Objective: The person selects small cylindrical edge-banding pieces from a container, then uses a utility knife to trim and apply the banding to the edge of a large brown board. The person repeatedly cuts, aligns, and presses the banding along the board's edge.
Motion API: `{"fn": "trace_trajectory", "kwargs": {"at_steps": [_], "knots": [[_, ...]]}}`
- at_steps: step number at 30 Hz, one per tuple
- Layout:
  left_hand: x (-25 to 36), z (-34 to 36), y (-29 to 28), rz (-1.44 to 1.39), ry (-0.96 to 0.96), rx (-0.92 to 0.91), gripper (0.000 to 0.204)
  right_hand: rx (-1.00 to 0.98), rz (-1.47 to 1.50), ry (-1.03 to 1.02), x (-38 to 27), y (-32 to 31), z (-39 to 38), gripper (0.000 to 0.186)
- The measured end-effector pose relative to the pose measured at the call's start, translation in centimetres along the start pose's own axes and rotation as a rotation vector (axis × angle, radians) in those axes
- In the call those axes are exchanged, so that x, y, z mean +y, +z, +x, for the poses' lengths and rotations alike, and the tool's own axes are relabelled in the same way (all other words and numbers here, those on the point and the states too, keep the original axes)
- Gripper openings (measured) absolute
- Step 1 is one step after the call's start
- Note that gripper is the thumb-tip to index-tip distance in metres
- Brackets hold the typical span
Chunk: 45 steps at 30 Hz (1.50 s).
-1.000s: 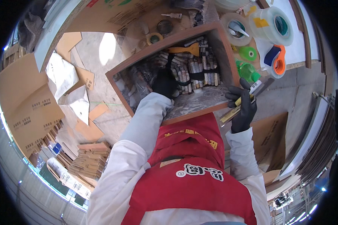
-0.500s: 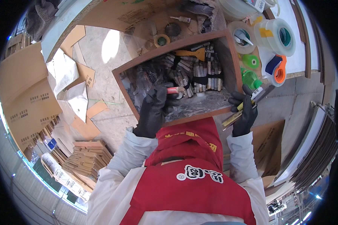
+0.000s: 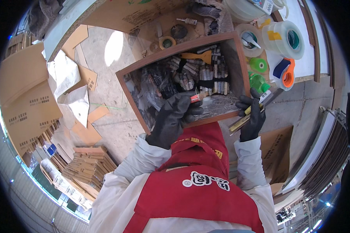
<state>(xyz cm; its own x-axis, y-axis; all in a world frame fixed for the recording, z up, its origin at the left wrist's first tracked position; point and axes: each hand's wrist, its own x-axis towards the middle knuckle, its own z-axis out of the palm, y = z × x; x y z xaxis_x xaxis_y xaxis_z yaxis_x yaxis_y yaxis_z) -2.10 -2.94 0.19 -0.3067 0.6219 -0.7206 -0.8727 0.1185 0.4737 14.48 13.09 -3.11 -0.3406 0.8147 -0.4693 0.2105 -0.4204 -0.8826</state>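
My left hand (image 3: 171, 118), in a black glove, is closed round a short red-and-tan stick (image 3: 196, 98), held over the front of a wooden-rimmed box (image 3: 144, 62). The box holds several similar sticks (image 3: 214, 75) under black bands, crumpled plastic bags (image 3: 151, 81) and a yellow scraper (image 3: 198, 57). Just beside the box's right front corner, my right gloved hand (image 3: 252, 122) grips a bundle of slim tools (image 3: 242, 120): a yellow piece, metal blades and a white stick.
Tape rolls (image 3: 284, 39), a green bottle (image 3: 257, 80) and an orange tape dispenser (image 3: 287, 73) stand on a board to the right. Cardboard (image 3: 23, 101) and white sheets (image 3: 64, 73) lie to the left. Stacked boards (image 3: 85, 167) are at lower left.
My left hand has come up from among the sticks with the red-and-tan stick and moved right, toward my right hand, which keeps its grip on the tools.
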Motion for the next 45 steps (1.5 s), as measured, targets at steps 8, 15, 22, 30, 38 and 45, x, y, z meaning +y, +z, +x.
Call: {"fn": "trace_trajectory", "kwargs": {"at_steps": [8,15,22,30,38,45], "knots": [[-0.2,-1.0,3.0,0.125,0.114,0.009,0.026,0.018,0.078,0.198,-2.5,0.6,-0.8,0.034],[0.6,-3.3,6.3,0.517,0.353,-0.045,0.019,-0.192,0.216,-0.054,-7.2,2.8,-5.7,0.035],[3.0,-6.4,10.7,0.309,0.111,-0.210,0.019,-0.076,0.299,0.004,-12.3,1.8,-8.3,0.027],[2.2,-9.6,14.7,0.192,-0.105,-0.564,0.029,-0.022,0.595,-0.174,-13.2,-3.0,-12.5,0.029],[1.9,-10.2,15.4,0.144,-0.145,-0.699,0.029,0.008,0.768,-0.197,-12.0,-6.6,-17.1,0.037],[2.0,-11.4,14.7,0.022,-0.161,-0.755,0.033,-0.117,0.833,-0.174,-11.1,-5.7,-17.9,0.040]]}}
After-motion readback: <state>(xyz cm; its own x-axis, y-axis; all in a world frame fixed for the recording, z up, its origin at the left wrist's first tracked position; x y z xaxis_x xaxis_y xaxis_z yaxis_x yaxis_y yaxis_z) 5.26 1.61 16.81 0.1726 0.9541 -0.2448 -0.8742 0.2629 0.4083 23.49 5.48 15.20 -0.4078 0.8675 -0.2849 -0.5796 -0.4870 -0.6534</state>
